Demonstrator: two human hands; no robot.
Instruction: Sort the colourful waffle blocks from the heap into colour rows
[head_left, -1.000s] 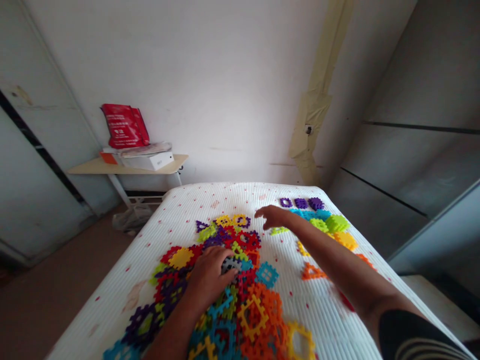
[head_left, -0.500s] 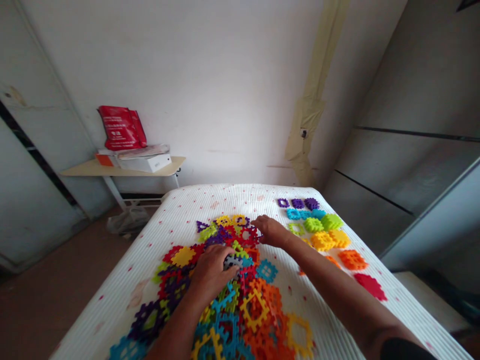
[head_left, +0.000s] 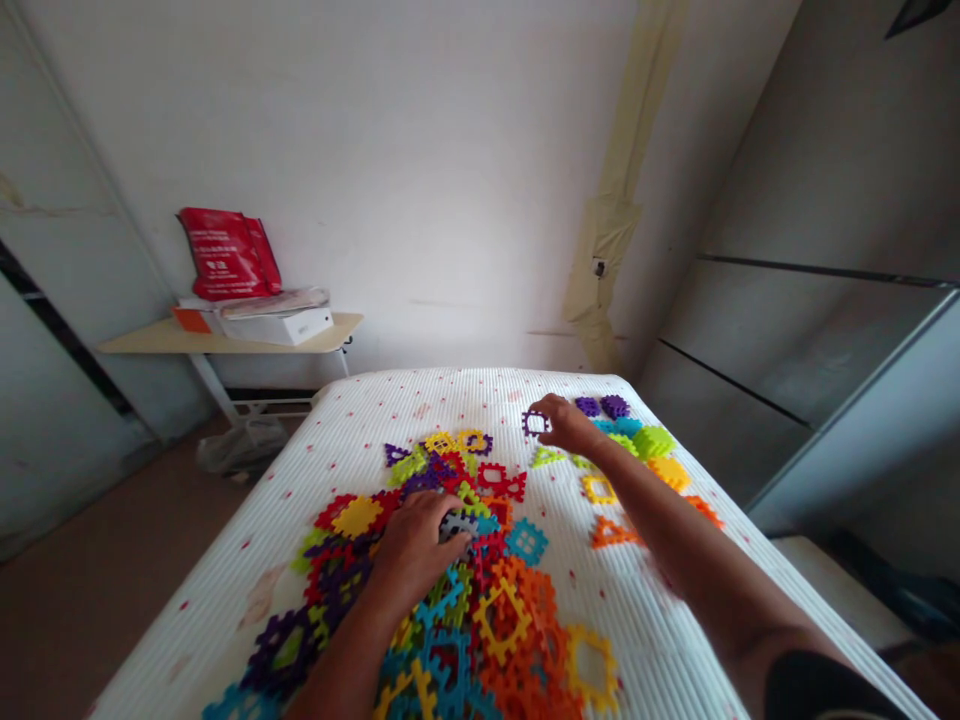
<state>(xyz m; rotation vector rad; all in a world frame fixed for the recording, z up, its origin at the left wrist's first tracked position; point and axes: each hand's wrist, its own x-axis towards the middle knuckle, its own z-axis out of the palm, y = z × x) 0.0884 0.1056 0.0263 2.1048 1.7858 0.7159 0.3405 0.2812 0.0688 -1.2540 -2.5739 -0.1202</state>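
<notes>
A heap of flat, toothed plastic tiles in many colours (head_left: 480, 590) covers the near part of a white ribbed mattress (head_left: 450, 400). My left hand (head_left: 416, 545) rests on the heap, fingers curled over a grey tile (head_left: 459, 524). My right hand (head_left: 564, 424) reaches far out and pinches a purple square frame tile (head_left: 535, 423) just above the mattress. Beside that hand, along the right edge, sorted tiles lie in rows: purple (head_left: 604, 406), teal, green (head_left: 652, 441), yellow and orange.
A small wooden side table (head_left: 225, 338) against the back wall bears a red bag (head_left: 227, 254) and a white box. A crumpled plastic bag lies on the brown floor under it. Grey cabinet panels rise at right.
My right hand went into the far edge of the heap, took hold of a purple frame tile and lifted it away toward the sorted rows. The left hand stayed on the heap.
</notes>
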